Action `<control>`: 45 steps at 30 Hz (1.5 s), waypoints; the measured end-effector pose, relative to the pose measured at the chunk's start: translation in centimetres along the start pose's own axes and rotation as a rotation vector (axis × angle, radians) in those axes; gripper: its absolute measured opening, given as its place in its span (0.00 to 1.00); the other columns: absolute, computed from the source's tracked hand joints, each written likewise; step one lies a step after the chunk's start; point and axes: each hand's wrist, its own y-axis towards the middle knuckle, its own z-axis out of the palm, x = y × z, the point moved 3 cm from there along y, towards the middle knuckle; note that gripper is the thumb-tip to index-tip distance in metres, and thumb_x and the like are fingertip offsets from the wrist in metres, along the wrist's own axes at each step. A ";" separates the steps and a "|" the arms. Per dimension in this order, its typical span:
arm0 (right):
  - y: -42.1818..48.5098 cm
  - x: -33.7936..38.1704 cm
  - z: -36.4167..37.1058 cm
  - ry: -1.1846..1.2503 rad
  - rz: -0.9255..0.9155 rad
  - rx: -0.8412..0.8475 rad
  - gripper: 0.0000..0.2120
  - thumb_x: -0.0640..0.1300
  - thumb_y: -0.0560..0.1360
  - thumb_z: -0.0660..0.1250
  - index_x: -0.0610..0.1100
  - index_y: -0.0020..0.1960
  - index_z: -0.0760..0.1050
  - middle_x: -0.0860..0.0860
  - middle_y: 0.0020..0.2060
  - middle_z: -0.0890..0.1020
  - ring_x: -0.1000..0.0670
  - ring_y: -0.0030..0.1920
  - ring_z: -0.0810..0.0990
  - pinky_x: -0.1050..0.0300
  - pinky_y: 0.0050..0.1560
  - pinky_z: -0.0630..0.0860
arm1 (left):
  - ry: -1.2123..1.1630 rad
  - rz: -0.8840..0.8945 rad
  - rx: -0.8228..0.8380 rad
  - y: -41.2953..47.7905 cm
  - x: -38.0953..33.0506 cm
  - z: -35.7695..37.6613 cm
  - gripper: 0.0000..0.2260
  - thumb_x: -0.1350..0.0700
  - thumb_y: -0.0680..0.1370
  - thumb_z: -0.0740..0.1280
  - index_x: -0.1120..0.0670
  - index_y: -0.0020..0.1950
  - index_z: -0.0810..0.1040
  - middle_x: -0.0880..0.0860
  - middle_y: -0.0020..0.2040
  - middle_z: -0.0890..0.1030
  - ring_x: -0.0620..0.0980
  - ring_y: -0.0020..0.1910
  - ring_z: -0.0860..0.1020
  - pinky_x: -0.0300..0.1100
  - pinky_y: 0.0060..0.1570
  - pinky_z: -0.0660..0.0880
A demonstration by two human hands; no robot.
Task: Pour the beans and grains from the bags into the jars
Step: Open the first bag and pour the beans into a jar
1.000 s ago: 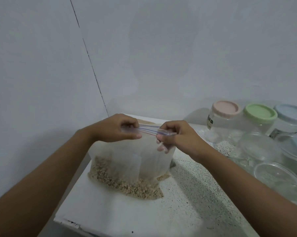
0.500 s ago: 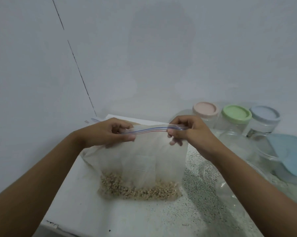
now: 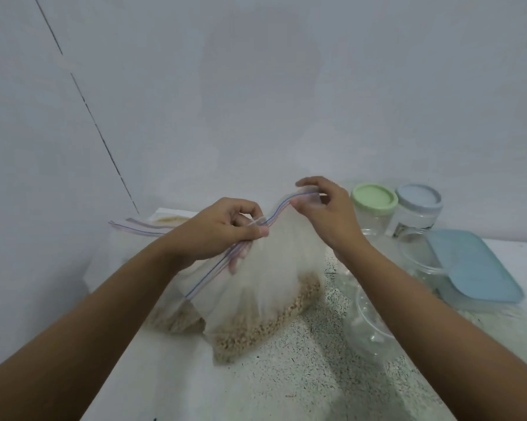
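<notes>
Hands first: your left hand pinches the zip strip of the bag near its middle, thumb against curled fingers. Your right hand pinches the same strip further right and higher, toward its far end. The bag stands on the speckled table between your forearms, with its pale beans slumped in the bottom.

I judge the step in hand to be opening the seal. Below your left hand the two coloured lines seem to part (whether the mouth is open along its whole length I cannot tell).

Next you need a mouth wide enough to pour. Then comes a lift and a tilt over the clear lidless jar just right of the bag, partly hidden under your right forearm. Gather the mouth so the beans run in a narrow stream.

The green-lidded jar and the blue-lidded jar at the far right are capped, so they are not ready. A second bag lies far left.
</notes>
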 end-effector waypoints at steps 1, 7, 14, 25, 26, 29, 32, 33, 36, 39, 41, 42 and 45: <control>-0.2 0.1 0.0 -0.077 -0.032 -0.018 0.17 0.44 0.73 0.78 0.51 0.59 0.79 0.55 0.53 0.80 0.52 0.57 0.78 0.51 0.61 0.76 | -0.013 -0.003 -0.034 0.2 0.1 0.3 0.10 0.59 0.81 0.69 0.65 0.46 0.75 0.60 0.28 0.77 0.54 0.19 0.74 0.41 0.28 0.72; -3.5 0.2 0.0 -0.194 -0.122 -0.098 0.18 0.46 0.74 0.76 0.51 0.60 0.74 0.49 0.58 0.74 0.49 0.57 0.76 0.61 0.58 0.73 | -0.153 -0.022 -0.218 1.0 0.9 1.9 0.11 0.59 0.82 0.67 0.66 0.46 0.73 0.59 0.25 0.76 0.52 0.19 0.73 0.40 0.30 0.66; -5.6 0.6 0.3 0.343 0.206 0.084 0.08 0.41 0.82 0.67 0.46 0.59 0.81 0.42 0.51 0.82 0.49 0.44 0.83 0.52 0.44 0.83 | -0.279 0.032 -0.280 1.7 -2.0 3.8 0.08 0.63 0.83 0.63 0.67 0.47 0.74 0.56 0.22 0.75 0.47 0.22 0.74 0.34 0.35 0.73; -7.6 -0.5 -0.9 0.370 0.236 0.107 0.08 0.39 0.80 0.68 0.47 0.57 0.83 0.46 0.46 0.84 0.46 0.44 0.84 0.52 0.45 0.83 | -0.311 -0.143 -0.060 0.7 1.3 6.3 0.13 0.58 0.83 0.64 0.68 0.53 0.80 0.57 0.37 0.81 0.49 0.32 0.79 0.39 0.36 0.76; -7.5 -0.4 -0.9 0.364 0.221 0.110 0.08 0.39 0.80 0.69 0.46 0.57 0.83 0.48 0.44 0.83 0.48 0.43 0.84 0.51 0.46 0.83 | -0.317 -0.135 -0.037 0.7 1.3 6.1 0.13 0.56 0.83 0.64 0.67 0.54 0.81 0.63 0.42 0.82 0.54 0.37 0.81 0.43 0.41 0.79; -7.1 0.2 -1.0 0.314 0.168 0.131 0.08 0.40 0.78 0.73 0.46 0.56 0.83 0.49 0.41 0.82 0.48 0.43 0.83 0.43 0.50 0.82 | -0.345 -0.133 -0.020 0.8 1.3 5.5 0.12 0.56 0.82 0.67 0.64 0.55 0.83 0.67 0.51 0.84 0.59 0.42 0.79 0.50 0.50 0.79; -7.0 0.5 -1.2 0.278 0.141 0.155 0.08 0.39 0.76 0.74 0.45 0.55 0.84 0.48 0.40 0.82 0.45 0.43 0.81 0.40 0.51 0.82 | -0.381 -0.124 -0.079 1.0 1.7 5.1 0.10 0.55 0.75 0.73 0.62 0.49 0.85 0.60 0.44 0.83 0.50 0.34 0.77 0.41 0.40 0.79; -7.0 0.6 -1.4 0.278 0.137 0.168 0.09 0.39 0.76 0.75 0.44 0.56 0.84 0.48 0.40 0.82 0.45 0.43 0.81 0.41 0.51 0.83 | -0.408 -0.127 -0.124 1.1 1.9 5.0 0.10 0.56 0.72 0.75 0.61 0.48 0.85 0.58 0.41 0.82 0.48 0.31 0.76 0.39 0.36 0.77; -7.2 0.6 -1.7 0.299 0.149 0.221 0.12 0.37 0.74 0.76 0.42 0.57 0.83 0.47 0.40 0.83 0.46 0.41 0.82 0.48 0.48 0.85 | -0.480 -0.119 -0.207 1.0 2.2 5.0 0.09 0.61 0.72 0.74 0.64 0.50 0.83 0.51 0.33 0.81 0.44 0.27 0.76 0.34 0.30 0.74; -7.5 0.5 -1.8 0.294 0.180 0.227 0.13 0.38 0.74 0.77 0.42 0.58 0.83 0.44 0.40 0.83 0.47 0.39 0.83 0.53 0.44 0.83 | -0.496 -0.128 -0.143 1.0 2.4 5.2 0.10 0.59 0.76 0.72 0.65 0.53 0.83 0.54 0.37 0.84 0.47 0.33 0.81 0.38 0.38 0.77; -7.5 0.5 -1.8 0.262 0.187 0.209 0.12 0.42 0.73 0.78 0.43 0.55 0.84 0.42 0.41 0.84 0.47 0.38 0.84 0.52 0.43 0.84 | -0.467 -0.144 -0.104 1.0 2.3 5.3 0.10 0.58 0.73 0.76 0.63 0.51 0.84 0.55 0.39 0.84 0.47 0.34 0.81 0.40 0.41 0.78; -7.6 0.4 -1.8 0.235 0.182 0.203 0.12 0.43 0.72 0.79 0.44 0.53 0.84 0.42 0.40 0.85 0.47 0.37 0.84 0.50 0.43 0.85 | -0.440 -0.149 -0.099 1.1 2.4 5.3 0.08 0.60 0.75 0.75 0.63 0.50 0.84 0.54 0.37 0.83 0.46 0.32 0.80 0.39 0.39 0.78; -8.0 0.2 -1.6 0.158 0.161 0.191 0.11 0.44 0.69 0.82 0.42 0.47 0.83 0.43 0.38 0.86 0.43 0.35 0.85 0.47 0.41 0.85 | -0.370 -0.165 -0.100 1.0 2.4 5.8 0.06 0.62 0.77 0.72 0.64 0.51 0.83 0.54 0.35 0.83 0.45 0.30 0.80 0.38 0.37 0.78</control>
